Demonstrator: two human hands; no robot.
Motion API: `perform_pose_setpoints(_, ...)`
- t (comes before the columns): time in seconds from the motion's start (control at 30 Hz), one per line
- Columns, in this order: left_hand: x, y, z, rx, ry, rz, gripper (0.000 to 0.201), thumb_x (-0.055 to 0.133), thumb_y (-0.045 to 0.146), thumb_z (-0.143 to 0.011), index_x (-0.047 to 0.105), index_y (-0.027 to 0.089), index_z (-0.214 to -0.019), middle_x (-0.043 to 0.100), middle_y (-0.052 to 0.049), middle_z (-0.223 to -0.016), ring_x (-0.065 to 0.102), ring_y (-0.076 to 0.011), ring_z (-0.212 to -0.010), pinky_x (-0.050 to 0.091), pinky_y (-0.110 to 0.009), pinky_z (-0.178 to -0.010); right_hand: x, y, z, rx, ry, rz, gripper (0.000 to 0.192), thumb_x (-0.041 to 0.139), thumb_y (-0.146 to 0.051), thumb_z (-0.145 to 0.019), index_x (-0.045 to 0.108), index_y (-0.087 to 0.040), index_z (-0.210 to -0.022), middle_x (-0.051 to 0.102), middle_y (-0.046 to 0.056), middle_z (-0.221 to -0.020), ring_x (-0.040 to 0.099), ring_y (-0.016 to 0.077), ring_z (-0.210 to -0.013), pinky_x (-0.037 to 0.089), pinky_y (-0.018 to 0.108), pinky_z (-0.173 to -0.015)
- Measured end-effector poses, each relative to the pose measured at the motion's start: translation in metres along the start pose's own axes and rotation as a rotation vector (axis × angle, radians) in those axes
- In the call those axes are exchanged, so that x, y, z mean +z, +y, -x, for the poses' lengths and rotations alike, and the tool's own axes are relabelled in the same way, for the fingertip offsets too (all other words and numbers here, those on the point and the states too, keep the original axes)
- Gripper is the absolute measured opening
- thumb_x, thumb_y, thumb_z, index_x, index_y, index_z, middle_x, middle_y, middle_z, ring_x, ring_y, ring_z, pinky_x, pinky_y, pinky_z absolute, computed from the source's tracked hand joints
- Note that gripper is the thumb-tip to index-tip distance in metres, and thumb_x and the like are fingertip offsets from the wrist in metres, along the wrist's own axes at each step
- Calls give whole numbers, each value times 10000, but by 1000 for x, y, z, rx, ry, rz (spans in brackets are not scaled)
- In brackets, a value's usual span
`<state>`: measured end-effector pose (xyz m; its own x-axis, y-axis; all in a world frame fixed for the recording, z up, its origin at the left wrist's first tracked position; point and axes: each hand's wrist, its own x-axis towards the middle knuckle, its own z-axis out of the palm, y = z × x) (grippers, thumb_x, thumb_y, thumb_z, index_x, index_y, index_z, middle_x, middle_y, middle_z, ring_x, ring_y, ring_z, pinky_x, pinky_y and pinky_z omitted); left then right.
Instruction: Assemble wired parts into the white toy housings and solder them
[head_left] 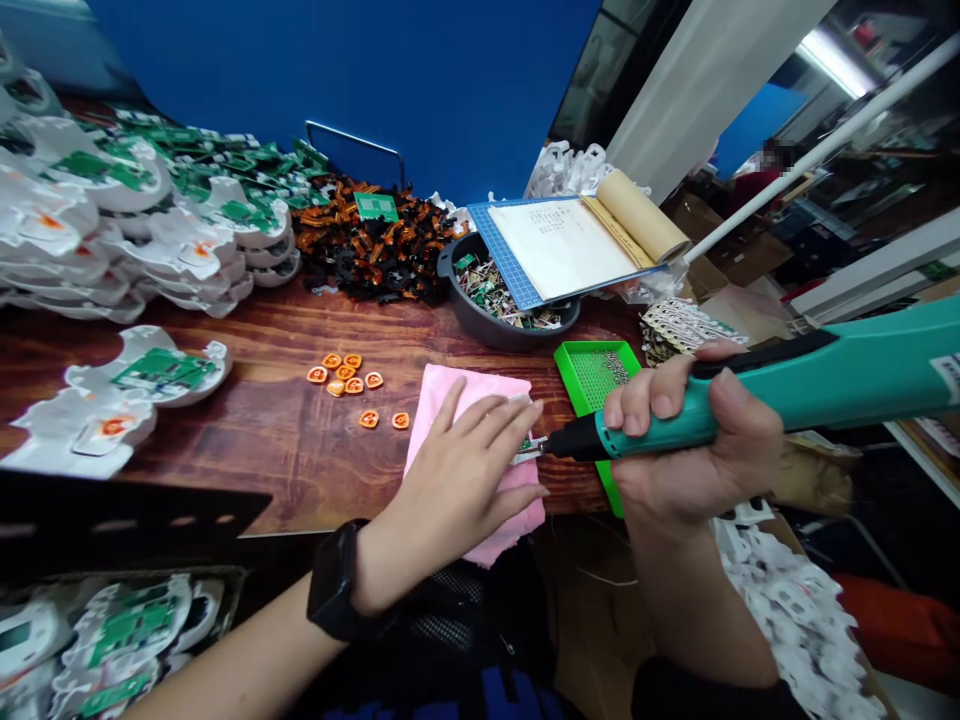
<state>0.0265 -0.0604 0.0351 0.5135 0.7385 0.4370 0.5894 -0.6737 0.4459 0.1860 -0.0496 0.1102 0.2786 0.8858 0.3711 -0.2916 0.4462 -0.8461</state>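
Observation:
My left hand [457, 465] lies with fingers stretched over a small white plastic part [529, 453] on a folded pink cloth [489, 546]. The hand covers most of that part; a bit of green board shows beside the fingers. In my right hand [694, 465] is a teal electric screwdriver [795, 365], tilted, its black nose pointing left. Its bit meets the part's right edge or stops just short; I cannot tell which. Under the screwdriver's nose, a green tray [579, 385] holds small screws [616, 368].
Several orange pieces [345, 372] lie left of the cloth. White shells with green boards [161, 372] are stacked at left. Behind sit black-orange parts [367, 245] and a dark bowl [487, 325] with a clipboard [555, 245] across it. White parts [787, 600] fill the lower right.

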Motion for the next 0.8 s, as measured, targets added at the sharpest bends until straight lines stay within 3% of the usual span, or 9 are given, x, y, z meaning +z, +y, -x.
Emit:
perform_pose_setpoints(0.1, 4, -17, 13, -124, 19, 21, 868, 716, 526, -729, 332, 219, -1445, 419, -162, -1464, 343, -365, -1358, 114, -650, -1141, 0, 8, 1, -2, 10, 16, 151, 576, -304, -764, 517, -235, -885, 438, -88, -519, 427, 84, -385, 403, 238, -417)
perform_pose_setpoints(0.17, 11, -28, 21, -244, 27, 76, 914, 739, 541, -693, 323, 218, -1440, 434, -170, -1438, 374, -372, -1331, 253, -611, -1106, 2, 17, 3, 10, 10, 17, 182, 588, -307, -759, 512, -234, -907, 442, -89, -524, 443, 85, -394, 415, 240, -429)
perform_pose_setpoints(0.27, 20, -38, 29, -349, 14, 140, 728, 714, 503, -739, 435, 211, -1345, 569, -131, -1261, 524, -323, -1161, 434, -490, -968, 7, 33, 8, 62, -1, 13, 208, 609, -307, -744, 502, -232, -906, 447, -95, -524, 456, 85, -401, 430, 244, -444)
perform_pose_setpoints(0.37, 25, -40, 29, -351, 3, 138, 540, 682, 485, -778, 534, 209, -1218, 615, -93, -1124, 560, -289, -1044, 443, -446, -913, 12, 46, 13, 135, -13, -4, 205, 616, -307, -747, 496, -225, -892, 460, -95, -526, 468, 82, -408, 434, 243, -455)
perform_pose_setpoints(0.8, 23, -37, 30, -339, -11, 142, 549, 682, 449, -786, 545, 156, -1231, 583, -113, -1139, 539, -281, -1041, 416, -415, -895, 19, 58, 22, 111, -132, 24, 165, 633, -273, -788, 525, -227, -904, 504, -82, -558, 512, 89, -447, 456, 256, -501)
